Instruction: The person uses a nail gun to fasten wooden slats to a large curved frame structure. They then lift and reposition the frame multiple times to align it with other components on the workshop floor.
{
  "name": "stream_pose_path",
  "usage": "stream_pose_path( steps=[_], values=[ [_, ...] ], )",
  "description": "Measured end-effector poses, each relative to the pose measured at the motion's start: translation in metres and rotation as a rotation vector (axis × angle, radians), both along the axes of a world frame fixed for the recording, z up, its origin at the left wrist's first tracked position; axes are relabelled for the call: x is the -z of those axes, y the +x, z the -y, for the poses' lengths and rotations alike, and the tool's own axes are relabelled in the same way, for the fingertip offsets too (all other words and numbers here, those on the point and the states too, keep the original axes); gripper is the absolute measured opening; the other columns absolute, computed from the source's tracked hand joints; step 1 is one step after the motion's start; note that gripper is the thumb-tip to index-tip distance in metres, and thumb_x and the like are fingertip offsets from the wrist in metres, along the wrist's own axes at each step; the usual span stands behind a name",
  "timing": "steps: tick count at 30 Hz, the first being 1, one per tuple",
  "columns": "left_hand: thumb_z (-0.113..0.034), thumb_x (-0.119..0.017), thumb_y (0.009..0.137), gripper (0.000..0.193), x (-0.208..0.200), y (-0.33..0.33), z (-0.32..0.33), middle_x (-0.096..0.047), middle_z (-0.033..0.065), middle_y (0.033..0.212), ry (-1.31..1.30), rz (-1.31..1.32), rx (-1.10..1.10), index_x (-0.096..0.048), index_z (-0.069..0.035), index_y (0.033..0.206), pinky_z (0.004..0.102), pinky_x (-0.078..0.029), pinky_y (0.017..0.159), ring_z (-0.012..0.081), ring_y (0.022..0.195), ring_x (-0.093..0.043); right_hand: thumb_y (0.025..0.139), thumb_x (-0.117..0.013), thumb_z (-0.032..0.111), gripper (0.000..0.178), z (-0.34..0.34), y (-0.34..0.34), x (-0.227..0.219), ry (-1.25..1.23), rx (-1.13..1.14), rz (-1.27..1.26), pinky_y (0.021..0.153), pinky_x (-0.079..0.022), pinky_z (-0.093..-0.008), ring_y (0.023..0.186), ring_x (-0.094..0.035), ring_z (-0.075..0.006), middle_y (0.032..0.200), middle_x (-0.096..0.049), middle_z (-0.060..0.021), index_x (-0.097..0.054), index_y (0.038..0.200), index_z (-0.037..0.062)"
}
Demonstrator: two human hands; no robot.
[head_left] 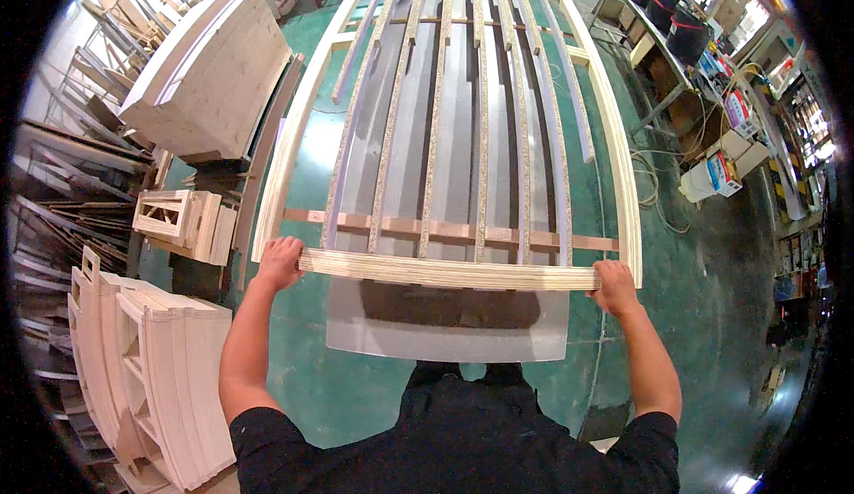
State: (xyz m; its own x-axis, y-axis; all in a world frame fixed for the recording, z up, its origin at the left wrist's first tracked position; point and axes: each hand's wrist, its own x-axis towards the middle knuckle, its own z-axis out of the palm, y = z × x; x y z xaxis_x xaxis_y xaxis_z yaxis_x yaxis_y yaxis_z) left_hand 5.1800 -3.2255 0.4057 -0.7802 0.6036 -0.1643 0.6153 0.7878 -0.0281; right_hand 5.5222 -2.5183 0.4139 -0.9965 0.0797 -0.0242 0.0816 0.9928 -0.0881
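Note:
Both my hands grip a pale laminated wooden crossbar [449,272] at the near end of a long wooden frame. My left hand [281,263] is closed round its left end, close to the corner with the left side rail [283,160]. At the other end my right hand [615,287] is closed on the bar beside the right side rail [628,192]. Several chipboard strips [433,147] run lengthwise inside the frame. A thin brown crosspiece [583,241] spans the frame just beyond the bar. Under it all lies a grey panel [445,343], jutting out toward me.
Left of the frame stand a large stack of pale boards [213,80], a small stack of wooden frames [182,223] and curved slatted wooden parts [165,369]. A workbench [654,63] with dark buckets is at the far right, near a white pail [709,178]. A hose [654,183] lies on the green floor.

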Motion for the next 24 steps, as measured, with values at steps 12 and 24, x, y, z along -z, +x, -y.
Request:
stream_pose_path(
  steps=[12, 24],
  values=[
    [-0.025, -0.092, 0.069, 0.056, -0.095, 0.021, -0.067, -0.065, 0.0071, 0.114, -0.088, 0.030, -0.005, -0.060, -0.013, 0.113, 0.0485, -0.045, 0.103, 0.0316, 0.121, -0.058, 0.062, -0.095, 0.032, 0.062, -0.046, 0.029, -0.068, -0.018, 0.041, -0.016, 0.091, -0.050, -0.0492, 0.105, -0.064, -0.0378, 0.106, -0.068, -0.0141, -0.064, 0.111, 0.0082],
    [-0.028, -0.093, 0.069, 0.055, -0.116, 0.107, -0.358, -0.066, 0.0069, 0.116, -0.132, 0.062, -0.070, -0.061, -0.013, 0.111, 0.0476, -0.046, 0.100, 0.0310, 0.121, -0.058, 0.060, -0.096, 0.030, 0.065, -0.350, 0.077, -0.089, 0.009, 0.009, 0.027, 0.090, -0.050, -0.0483, 0.102, -0.065, -0.0368, 0.103, -0.069, -0.0122, -0.066, 0.112, 0.0071]
  ],
)
